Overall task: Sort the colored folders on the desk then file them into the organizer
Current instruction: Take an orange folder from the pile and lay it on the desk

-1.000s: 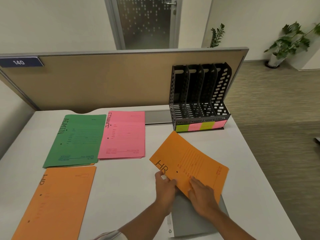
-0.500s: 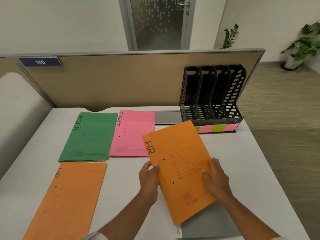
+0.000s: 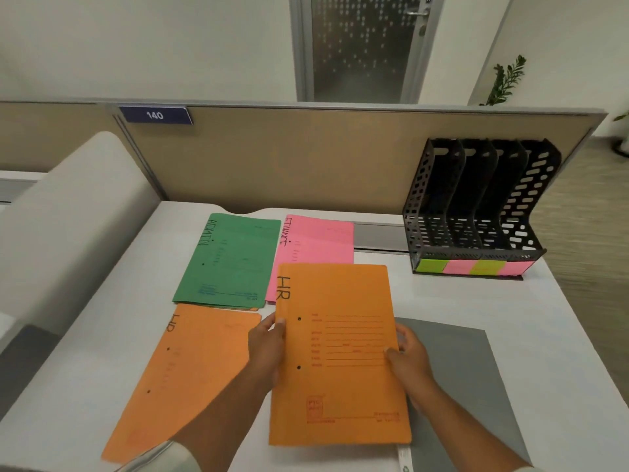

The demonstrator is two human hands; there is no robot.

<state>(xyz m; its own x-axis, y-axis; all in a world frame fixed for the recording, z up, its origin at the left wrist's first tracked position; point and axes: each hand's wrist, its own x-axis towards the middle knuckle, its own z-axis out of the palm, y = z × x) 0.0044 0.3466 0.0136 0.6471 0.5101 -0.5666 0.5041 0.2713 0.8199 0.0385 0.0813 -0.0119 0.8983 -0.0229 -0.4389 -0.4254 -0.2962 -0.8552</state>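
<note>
An orange folder marked HR [image 3: 340, 356] is lifted above the desk, squared up lengthwise. My left hand [image 3: 267, 349] grips its left edge and my right hand [image 3: 406, 361] grips its right edge. A second orange HR folder [image 3: 183, 376] lies flat at the front left. Behind it lie a green ADMIN folder [image 3: 231, 260] and a pink FINANCE folder [image 3: 320, 243], the pink one partly covered by the held folder. A grey folder [image 3: 456, 379] lies under my right hand. The black four-slot organizer [image 3: 476, 212] stands at the back right with coloured labels along its front.
A tan partition [image 3: 306, 155] with a blue "140" plate runs along the back of the white desk [image 3: 442, 301]. A grey cable cover [image 3: 379, 236] sits between the pink folder and the organizer. A pale chair back [image 3: 68, 216] rises at the left.
The held orange HR folder has swung from a slanted pose to straight and shifted left toward the other orange folder. Both hands moved with it.
</note>
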